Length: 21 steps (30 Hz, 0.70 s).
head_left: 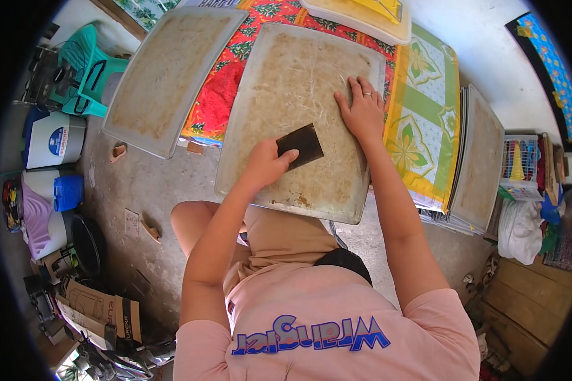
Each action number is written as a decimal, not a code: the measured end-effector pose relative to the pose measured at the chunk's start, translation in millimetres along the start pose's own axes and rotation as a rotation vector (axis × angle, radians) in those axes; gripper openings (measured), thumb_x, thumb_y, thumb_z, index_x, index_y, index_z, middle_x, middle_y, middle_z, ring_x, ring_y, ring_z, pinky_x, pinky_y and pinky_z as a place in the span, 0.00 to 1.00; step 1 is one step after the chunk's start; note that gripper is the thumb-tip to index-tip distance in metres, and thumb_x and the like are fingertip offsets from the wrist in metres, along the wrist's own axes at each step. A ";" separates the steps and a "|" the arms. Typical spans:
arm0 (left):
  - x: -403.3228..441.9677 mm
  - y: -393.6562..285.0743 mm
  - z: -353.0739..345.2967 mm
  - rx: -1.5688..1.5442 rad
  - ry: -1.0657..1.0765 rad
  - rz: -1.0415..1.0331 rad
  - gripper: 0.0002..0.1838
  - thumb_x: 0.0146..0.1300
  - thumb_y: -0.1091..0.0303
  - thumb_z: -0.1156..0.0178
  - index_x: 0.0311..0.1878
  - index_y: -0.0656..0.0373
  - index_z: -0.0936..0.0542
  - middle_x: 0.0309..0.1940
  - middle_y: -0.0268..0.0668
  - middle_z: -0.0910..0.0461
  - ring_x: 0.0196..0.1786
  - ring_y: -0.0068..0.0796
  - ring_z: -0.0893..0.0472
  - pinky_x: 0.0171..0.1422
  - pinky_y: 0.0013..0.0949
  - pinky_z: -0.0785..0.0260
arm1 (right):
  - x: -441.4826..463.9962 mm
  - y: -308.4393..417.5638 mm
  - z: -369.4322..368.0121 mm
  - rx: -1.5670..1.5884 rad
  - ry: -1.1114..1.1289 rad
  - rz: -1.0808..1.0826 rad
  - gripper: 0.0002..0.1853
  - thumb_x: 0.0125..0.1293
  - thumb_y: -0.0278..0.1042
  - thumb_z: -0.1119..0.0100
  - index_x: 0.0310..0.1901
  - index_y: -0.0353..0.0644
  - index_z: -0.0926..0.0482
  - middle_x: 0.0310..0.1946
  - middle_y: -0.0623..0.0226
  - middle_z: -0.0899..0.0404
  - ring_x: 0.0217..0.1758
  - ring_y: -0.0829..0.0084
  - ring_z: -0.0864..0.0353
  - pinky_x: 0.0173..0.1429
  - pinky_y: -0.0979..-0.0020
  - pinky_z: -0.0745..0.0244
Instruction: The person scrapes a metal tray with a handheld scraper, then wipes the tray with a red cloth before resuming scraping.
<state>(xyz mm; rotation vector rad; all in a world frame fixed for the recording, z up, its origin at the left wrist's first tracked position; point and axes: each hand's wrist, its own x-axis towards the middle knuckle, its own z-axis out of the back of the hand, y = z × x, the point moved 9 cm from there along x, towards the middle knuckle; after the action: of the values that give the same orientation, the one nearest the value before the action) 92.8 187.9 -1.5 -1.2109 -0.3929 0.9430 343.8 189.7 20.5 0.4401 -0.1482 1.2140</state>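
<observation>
Left hand [268,164] grasps a dark flat piece [305,145] over the worn tray [299,82], at the cloth-covered table [276,10]; right hand [363,111] rests spread upon it. Step in hand: apparently scraping; another stroke would call for bracing. Pale tub [362,28] beyond (contents unclear, yellow item [384,9] atop); wire basket [531,152] holds a yellow cone [518,164].

Dull, metal-looking tray [299,76] — scratched and stained, dark pad [305,145] with a mostly matt face, smooth plastic chair [82,54], glossy table cover [426,111], rough concrete floor [149,197], dry cardboard box [89,301], matt cloth shirt [337,289]
</observation>
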 end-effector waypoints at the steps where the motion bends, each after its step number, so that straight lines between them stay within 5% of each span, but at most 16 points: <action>1: 0.2 1.1 0.0 0.016 -0.010 0.000 0.14 0.63 0.64 0.34 0.48 0.63 0.16 0.30 0.49 0.15 0.33 0.43 0.16 0.42 0.41 0.26 | 0.1 0.0 0.2 -0.003 -0.001 0.001 0.33 0.72 0.62 0.49 0.69 0.48 0.28 0.71 0.58 0.31 0.74 0.56 0.34 0.78 0.52 0.45; 15: -3.9 -7.5 -7.3 0.101 0.065 0.012 0.15 0.63 0.63 0.35 0.49 0.61 0.16 0.32 0.50 0.15 0.35 0.46 0.15 0.43 0.42 0.26 | -0.4 -0.1 0.8 -0.007 -0.004 -0.003 0.32 0.72 0.62 0.49 0.69 0.48 0.28 0.71 0.59 0.31 0.74 0.56 0.33 0.78 0.53 0.44; 18: -4.3 -6.7 1.4 0.043 -0.058 0.018 0.16 0.63 0.62 0.35 0.50 0.61 0.16 0.31 0.51 0.15 0.35 0.48 0.16 0.42 0.43 0.26 | 0.0 0.3 1.0 -0.010 -0.010 0.001 0.32 0.72 0.61 0.48 0.69 0.48 0.27 0.71 0.60 0.31 0.73 0.56 0.33 0.77 0.53 0.43; 21: -7.0 -8.5 -11.0 0.040 0.092 0.034 0.16 0.63 0.62 0.35 0.51 0.60 0.16 0.32 0.50 0.15 0.35 0.48 0.16 0.43 0.42 0.26 | -0.8 -0.2 1.7 -0.003 -0.013 -0.005 0.32 0.72 0.61 0.48 0.68 0.48 0.27 0.71 0.60 0.31 0.73 0.56 0.33 0.77 0.53 0.43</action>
<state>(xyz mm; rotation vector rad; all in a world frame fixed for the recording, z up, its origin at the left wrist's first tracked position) 100.0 175.2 4.0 -1.2234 -0.2800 0.9168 343.9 188.2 21.8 0.4455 -0.1596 1.2066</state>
